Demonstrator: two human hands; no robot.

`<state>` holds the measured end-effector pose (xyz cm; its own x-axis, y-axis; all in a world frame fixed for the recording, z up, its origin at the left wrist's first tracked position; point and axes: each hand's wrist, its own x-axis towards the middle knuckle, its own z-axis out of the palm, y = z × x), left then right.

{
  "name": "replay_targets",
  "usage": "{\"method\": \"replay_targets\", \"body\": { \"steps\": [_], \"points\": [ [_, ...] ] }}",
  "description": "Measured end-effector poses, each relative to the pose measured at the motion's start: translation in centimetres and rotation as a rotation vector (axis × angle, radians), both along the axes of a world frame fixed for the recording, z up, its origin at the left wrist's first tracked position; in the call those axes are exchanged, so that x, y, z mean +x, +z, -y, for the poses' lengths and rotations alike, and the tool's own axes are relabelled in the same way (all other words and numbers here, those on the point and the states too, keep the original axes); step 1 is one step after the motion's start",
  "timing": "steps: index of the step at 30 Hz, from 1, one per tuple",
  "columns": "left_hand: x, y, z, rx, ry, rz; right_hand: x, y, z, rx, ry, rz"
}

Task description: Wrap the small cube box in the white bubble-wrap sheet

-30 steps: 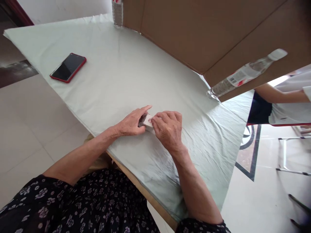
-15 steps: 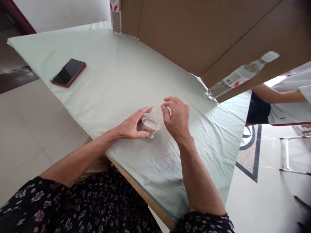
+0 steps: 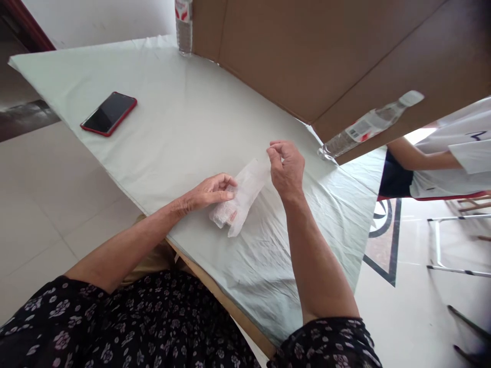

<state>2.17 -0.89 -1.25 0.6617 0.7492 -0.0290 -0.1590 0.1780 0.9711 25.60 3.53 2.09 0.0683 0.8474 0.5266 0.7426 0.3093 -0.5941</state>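
A thin, translucent white plastic bag point(image 3: 243, 199) with a small red print is stretched between my hands over the pale green cloth. My left hand point(image 3: 215, 191) holds its left side, thumb and fingers closing on the crumpled film. At the bag's upper right end, my right hand point(image 3: 287, 166) is closed in a pinch on the film, raised a little above the table. Whether something lies inside the crumpled lower part of the bag cannot be made out.
A black phone in a red case point(image 3: 109, 113) lies at the left. A cardboard panel point(image 3: 276, 56) stands behind, with one clear bottle point(image 3: 372, 125) against it at the right and another point(image 3: 184, 28) at its left end. A person's arm point(image 3: 425, 156) shows beyond the panel.
The bag, bunched in my left hand before, is now drawn out long toward the upper right. My right hand has moved slightly up and right, and my left fingers have closed more.
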Motion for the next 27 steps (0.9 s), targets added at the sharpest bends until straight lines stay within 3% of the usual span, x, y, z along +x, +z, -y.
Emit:
{"method": "replay_targets", "body": {
  "steps": [3, 7, 12, 17, 21, 27],
  "points": [
    [0.0, -0.4, -0.3, -0.047, 0.047, -0.004, -0.1, -0.3, 0.8, 0.028, -0.099, -0.121],
    [0.0, -1.3, -0.7, -0.082, 0.094, 0.017, -1.5, 0.1, 5.2, -0.06, -0.115, -0.226],
    [-0.1, -1.8, -0.7, -0.085, 0.09, 0.056, -4.3, 0.5, 9.6, -0.212, -0.038, 0.108],
    [-0.3, -1.5, -0.7, -0.021, 0.161, 0.058, -4.1, 0.8, 9.2, -0.291, -0.107, 0.322],
    [-0.3, -1.1, -0.6, 0.085, 0.292, -0.041, -1.6, 0.5, 8.1, -0.379, -0.106, 0.054],
    [0.2, -0.6, 0.1, 0.607, 0.519, -0.372, -0.6, -1.4, 7.5, -0.484, 0.087, -0.518]
  ]
}}
